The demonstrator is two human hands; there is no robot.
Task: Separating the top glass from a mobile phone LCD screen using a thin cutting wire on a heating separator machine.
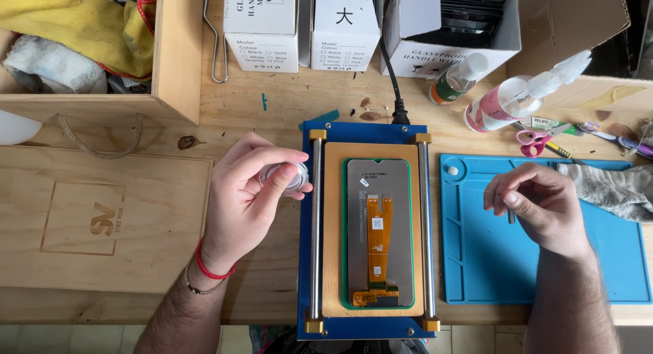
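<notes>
Across the wooden desk (272, 116), the left hand (241, 197) pinched a small clear spool (286, 176), light and slippery, by its rim beside the fragile phone screen (379, 231) on the blue separator plate (367, 133), while the right hand (537, 204) fingers closed on a thin tool (511, 216).

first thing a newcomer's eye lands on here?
The phone screen panel with its orange ribbon cable, face down on the blue heating plate at the centre. The left hand holds a small clear spool beside it; the right hand pinches a thin metal tool over the blue mat.
</notes>
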